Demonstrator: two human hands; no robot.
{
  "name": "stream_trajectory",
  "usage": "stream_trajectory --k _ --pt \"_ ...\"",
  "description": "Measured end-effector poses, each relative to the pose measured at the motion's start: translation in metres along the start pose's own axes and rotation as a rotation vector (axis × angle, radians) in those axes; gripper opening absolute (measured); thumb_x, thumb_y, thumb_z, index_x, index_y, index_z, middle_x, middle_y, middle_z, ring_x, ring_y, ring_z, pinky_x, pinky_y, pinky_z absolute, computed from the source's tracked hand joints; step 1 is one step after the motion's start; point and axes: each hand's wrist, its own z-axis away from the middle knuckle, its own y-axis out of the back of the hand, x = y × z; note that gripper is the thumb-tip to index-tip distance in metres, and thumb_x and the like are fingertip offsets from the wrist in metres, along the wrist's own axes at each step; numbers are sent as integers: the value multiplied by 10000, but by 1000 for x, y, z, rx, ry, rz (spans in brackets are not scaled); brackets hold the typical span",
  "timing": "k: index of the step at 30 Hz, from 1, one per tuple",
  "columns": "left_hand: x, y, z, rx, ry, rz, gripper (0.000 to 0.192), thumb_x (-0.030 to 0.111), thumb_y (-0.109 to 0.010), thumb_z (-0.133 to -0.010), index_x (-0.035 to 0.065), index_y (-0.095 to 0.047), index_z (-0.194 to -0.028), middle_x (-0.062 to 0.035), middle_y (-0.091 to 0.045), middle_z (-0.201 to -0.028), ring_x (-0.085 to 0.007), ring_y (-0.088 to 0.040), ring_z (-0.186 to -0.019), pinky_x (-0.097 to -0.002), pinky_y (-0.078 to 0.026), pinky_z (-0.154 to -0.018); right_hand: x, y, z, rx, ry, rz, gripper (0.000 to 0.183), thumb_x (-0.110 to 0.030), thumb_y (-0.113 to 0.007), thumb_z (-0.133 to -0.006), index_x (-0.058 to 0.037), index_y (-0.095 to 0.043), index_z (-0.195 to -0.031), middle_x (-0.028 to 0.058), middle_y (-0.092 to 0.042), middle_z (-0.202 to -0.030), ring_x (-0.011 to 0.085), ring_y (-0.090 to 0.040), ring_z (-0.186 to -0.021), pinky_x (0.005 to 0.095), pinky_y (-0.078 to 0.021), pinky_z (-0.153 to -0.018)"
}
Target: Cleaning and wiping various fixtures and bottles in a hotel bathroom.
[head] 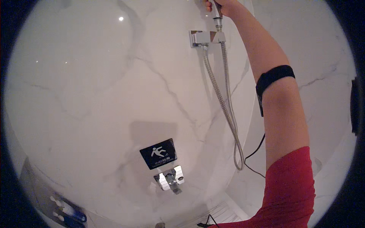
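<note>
My right hand [225, 7], at the top edge of the picture, is closed around the chrome handle of a hand shower [217, 12]; the shower's upper part is cut off by the frame. Just below the hand, the handle's lower end sits at or just above a square chrome wall bracket [202, 38]; whether it is seated cannot be told. A flexible metal shower hose [218, 91] hangs from there in a long loop down the marble-patterned wall. My left hand is out of view.
Lower down the wall are a black slip-warning sign [158, 154] and a chrome mixer plate with a lever [170, 178]. Pump bottles [68, 209] stand at lower left. A thin black cable [256, 149] runs beside my right arm, which wears a black strap [275, 75].
</note>
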Motion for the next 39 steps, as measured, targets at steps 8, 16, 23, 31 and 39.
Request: stream_trajectory --k 8,16,23,31,39 --pt "-42 18 -11 199 -408 -169 219 83 -598 -720 112 -652 -931 -105 -532 -709 -251 -525 -656 -350 -444 -631 39 -26 8 25 34 112 286 -293 -639 -786 -37 -550 -693 44 -508 -535 149 -503 -477 306 -431 -459" --pt "78 32 5 -37 -413 -440 263 346 -578 -782 173 -639 -969 -98 -609 -729 -241 -592 -654 -353 -473 -616 12 -19 119 85 -170 556 879 -635 -475 -761 -14 -224 -1331 209 -242 -1367 337 -271 -1246 468 -282 -989" --pt "93 20 -14 -178 -457 -379 347 244 -498 -815 122 -527 -1138 -152 -606 -841 -327 -587 -776 -423 -464 -686 235 -4 470 -367 -612 -769 563 -502 -355 -874 -34 -478 -1162 156 -567 -1081 307 -571 -958 502 -392 -887" --pt "109 -22 -30 -478 -423 -466 392 197 -488 -809 111 -468 -1191 -167 -607 -847 -358 -580 -774 -431 -462 -707 239 -167 686 -657 -596 30 697 -368 -681 -701 -125 -385 -1284 158 -343 -1339 312 -274 -1265 404 -214 -1043" --pt "99 45 -69 162 -331 84 366 126 -590 -765 88 -521 -1122 -52 -607 -930 -133 -558 -807 -321 -450 -737 213 -165 554 -127 -818 -283 143 -113 -610 -757 -15 -581 -857 -3 -566 -673 92 -528 -680 297 -457 -778"
